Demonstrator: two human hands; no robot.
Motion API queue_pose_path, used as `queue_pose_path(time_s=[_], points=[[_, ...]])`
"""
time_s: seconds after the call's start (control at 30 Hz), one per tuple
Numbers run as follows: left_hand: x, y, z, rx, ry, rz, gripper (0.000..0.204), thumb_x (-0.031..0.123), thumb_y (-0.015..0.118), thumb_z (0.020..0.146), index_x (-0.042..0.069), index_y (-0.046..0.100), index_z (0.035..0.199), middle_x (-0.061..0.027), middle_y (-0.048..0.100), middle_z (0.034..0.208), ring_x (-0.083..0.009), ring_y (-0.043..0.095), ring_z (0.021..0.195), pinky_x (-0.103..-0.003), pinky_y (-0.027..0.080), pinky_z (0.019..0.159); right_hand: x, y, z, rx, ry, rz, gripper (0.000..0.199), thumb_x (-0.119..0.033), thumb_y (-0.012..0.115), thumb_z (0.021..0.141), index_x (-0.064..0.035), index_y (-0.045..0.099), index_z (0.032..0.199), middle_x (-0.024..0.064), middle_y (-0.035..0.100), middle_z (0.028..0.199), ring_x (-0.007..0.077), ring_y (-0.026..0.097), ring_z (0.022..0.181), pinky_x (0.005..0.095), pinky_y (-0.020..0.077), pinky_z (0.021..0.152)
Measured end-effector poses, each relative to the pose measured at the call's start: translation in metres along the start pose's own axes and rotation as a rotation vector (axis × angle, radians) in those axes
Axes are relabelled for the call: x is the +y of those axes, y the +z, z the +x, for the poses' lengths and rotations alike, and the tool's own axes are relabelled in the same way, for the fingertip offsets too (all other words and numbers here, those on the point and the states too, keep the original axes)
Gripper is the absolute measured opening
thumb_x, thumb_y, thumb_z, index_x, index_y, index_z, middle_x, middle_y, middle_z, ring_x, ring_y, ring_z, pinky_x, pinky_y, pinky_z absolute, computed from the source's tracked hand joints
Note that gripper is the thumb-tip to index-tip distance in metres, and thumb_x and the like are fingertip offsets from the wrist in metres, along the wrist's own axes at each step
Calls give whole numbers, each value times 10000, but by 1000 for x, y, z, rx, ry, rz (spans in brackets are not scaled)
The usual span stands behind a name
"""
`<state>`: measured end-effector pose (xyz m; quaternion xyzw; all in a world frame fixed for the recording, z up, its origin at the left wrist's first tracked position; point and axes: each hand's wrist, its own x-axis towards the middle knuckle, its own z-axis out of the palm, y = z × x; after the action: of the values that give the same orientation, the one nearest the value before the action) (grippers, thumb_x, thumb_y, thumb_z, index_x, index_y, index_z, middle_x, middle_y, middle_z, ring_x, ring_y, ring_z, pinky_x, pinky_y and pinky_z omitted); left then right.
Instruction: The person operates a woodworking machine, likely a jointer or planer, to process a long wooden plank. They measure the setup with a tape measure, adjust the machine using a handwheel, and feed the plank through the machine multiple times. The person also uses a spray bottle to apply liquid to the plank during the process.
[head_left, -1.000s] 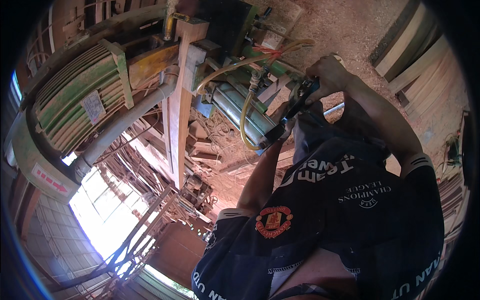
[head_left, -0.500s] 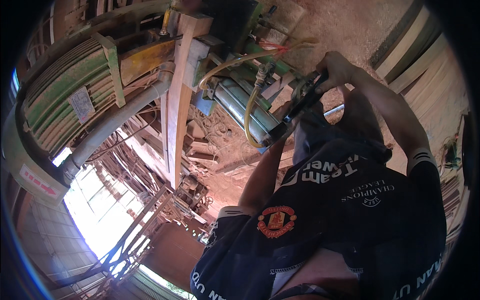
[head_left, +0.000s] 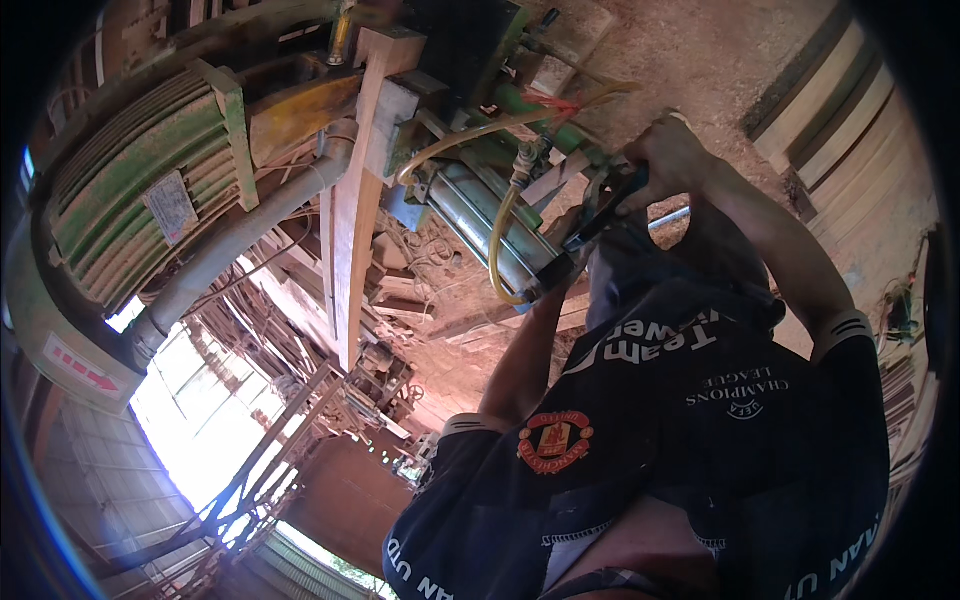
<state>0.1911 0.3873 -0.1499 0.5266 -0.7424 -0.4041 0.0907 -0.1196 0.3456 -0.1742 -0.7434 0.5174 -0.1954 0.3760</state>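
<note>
One right hand (head_left: 668,158) has fingers curled round one dark bar (head_left: 606,213); one left hand (head_left: 568,222), too hidden to tell.

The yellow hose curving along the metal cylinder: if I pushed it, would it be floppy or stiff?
The yellow hose is probably bendy but springy, since it holds a smooth curve. It's likely light, being much thinner than the metal cylinder. It might tug back, because its upper end seems joined to a metal fitting.
</note>
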Motion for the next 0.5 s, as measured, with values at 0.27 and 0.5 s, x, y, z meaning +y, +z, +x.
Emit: queue_pose_path(time_s=[0.27,0.5], points=[[-13,8,-1,7,-40,45,502,214,834,878,52,659,1320,-182,755,1035,-298,765,943,-390,593,811,3,3,-3,-12,9,-7,882,-936,712,600,-84,774,817,143,694,682,376,715,726,479,543,687],[-16,15,-3,117,5,88,373,141,825,872,74,740,1229,-100,734,844,-183,689,702,-343,542,637,3,2,-5,40,-11,27,853,-915,727,607,-90,775,819,128,705,699,368,712,722,473,538,684]])
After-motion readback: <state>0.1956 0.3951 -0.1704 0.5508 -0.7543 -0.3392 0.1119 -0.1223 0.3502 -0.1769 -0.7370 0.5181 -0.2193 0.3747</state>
